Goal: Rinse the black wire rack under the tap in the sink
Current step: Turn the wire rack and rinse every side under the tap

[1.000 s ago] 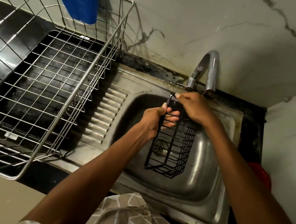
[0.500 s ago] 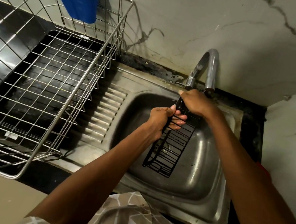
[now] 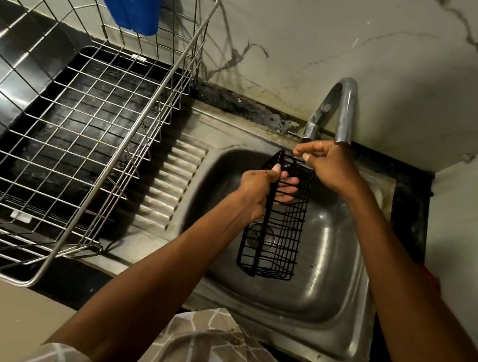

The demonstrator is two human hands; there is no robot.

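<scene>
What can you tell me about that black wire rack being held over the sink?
The black wire rack is a narrow, box-shaped basket of thin dark-coated wire in a grid. It hangs roughly upright over the steel sink basin, its top just below the curved chrome tap. The left hand grips its upper side; the right hand pinches its top edge. No water stream is visible.

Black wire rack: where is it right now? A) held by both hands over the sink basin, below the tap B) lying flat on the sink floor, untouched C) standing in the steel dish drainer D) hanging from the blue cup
A: the left hand and right hand both grip the black wire rack upright over the sink, its top near the tap spout.
</scene>
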